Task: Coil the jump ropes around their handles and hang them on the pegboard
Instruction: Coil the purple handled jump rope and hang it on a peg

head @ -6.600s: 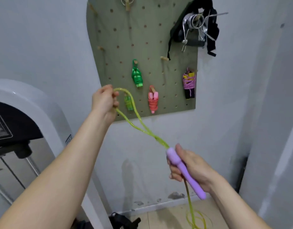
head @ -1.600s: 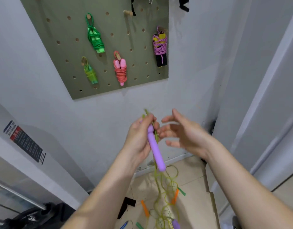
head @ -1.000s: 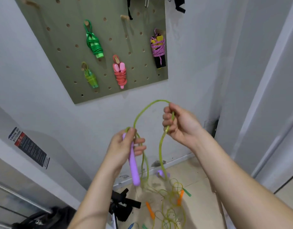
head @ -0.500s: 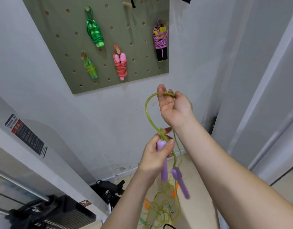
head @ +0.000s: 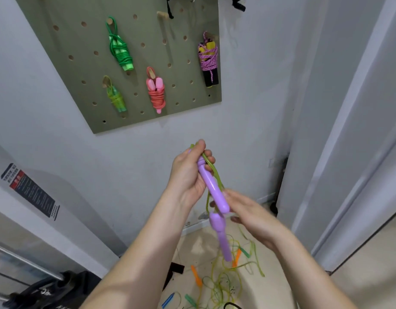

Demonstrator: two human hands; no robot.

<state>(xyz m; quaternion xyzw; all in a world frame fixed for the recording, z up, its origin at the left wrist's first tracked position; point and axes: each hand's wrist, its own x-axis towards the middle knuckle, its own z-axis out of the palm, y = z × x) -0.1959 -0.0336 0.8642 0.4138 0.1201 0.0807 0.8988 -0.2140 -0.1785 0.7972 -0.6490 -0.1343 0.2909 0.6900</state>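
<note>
Our left hand (head: 188, 175) grips the purple handle (head: 211, 186) and green rope (head: 211, 166); our right hand (head: 252, 217), fingers straight, touches its lower end. Pegboard (head: 81, 63) on the wall (head: 248, 108) at eleven o'clock; tangled ropes (head: 223, 284) on the floor (head: 268, 293) at six.

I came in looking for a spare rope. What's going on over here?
A person is bundling a jump rope. Their left hand grips one purple handle near its top, with the rope pinched alongside; the right hand is open by that handle's lower end. The second handle dangles just below, and most of the rope lies loose on the floor; no coils show on the handles yet. Four wrapped ropes already hang on the pegboard.
</note>
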